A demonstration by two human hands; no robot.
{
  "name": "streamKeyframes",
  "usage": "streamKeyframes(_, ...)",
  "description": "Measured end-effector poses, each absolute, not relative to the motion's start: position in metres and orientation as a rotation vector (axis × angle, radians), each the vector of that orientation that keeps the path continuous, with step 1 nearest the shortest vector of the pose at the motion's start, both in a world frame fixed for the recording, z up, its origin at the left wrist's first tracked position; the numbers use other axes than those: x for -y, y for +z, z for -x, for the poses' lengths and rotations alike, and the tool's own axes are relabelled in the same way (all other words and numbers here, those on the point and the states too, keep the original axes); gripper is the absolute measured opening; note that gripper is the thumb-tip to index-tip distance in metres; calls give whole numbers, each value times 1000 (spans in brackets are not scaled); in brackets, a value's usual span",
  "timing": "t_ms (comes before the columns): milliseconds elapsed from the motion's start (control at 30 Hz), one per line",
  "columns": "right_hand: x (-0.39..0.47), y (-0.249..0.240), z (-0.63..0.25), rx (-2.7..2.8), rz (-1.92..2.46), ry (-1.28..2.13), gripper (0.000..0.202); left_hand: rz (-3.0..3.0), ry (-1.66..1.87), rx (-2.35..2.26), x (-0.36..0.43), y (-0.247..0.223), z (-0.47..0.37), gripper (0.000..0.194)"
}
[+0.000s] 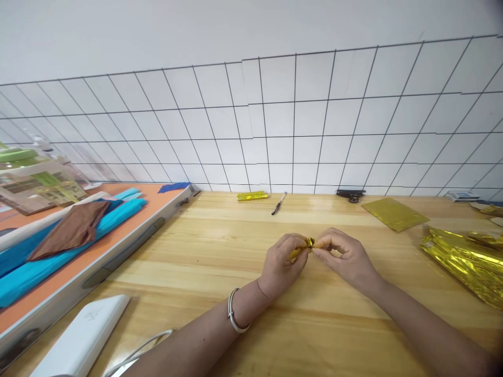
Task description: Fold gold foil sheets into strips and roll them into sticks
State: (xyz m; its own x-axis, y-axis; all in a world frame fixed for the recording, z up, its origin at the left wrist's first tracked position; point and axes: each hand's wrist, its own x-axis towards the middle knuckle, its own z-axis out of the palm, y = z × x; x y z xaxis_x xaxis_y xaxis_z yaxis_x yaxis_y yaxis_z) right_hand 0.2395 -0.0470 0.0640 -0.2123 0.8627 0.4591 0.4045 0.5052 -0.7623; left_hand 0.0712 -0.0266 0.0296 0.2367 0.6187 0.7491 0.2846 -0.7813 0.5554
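Observation:
Above the middle of the wooden table, my left hand [283, 262] is closed around a small piece of gold foil [310, 242], most of it hidden by the fingers. The thumb and fingertips of my right hand [346, 256] pinch the foil's right end. Both hands meet at the foil, fingertips almost touching. A flat gold sheet [395, 214] lies beyond my right hand. Further right is a crinkled heap of shiny gold foil [463, 262].
At the table's back are a folded gold foil strip [252, 196], a pen [279, 203] and a black clip-like object [351, 195]. On the left, an orange-topped raised surface [157, 201] carries brown paper [73, 230] and blue rolls [118, 222]. A white power bank [84, 335] lies front left.

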Motion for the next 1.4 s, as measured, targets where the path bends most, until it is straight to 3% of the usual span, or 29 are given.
streamKeyframes(267, 50, 61, -237, 1778, 1149, 525, 10, -2262, 1545, -833, 28, 30, -71, 10)
streamKeyframes(467, 48, 54, -237, 1654, 1168, 727, 15, -2357, 1471, -849, 27, 23, -70, 12)
streamKeyframes(700, 44, 50, -242, 1697, 1163, 873, 41, -2393, 1444, -845, 26, 24, -69, 13)
streamKeyframes(1000, 48, 58, -240, 1789, 1169, 741, 21, -2348, 1460, -805, 29, 22, -70, 11)
streamKeyframes(1267, 49, 54, -239, 1781, 1196, 669, 20, -2127, 1200, -1072, 33, 19, -73, 21)
streamKeyframes(1400, 48, 61, -243, 1852, 1193, 669, 23, -2110, 1180, -1066, 31, 17, -72, 16)
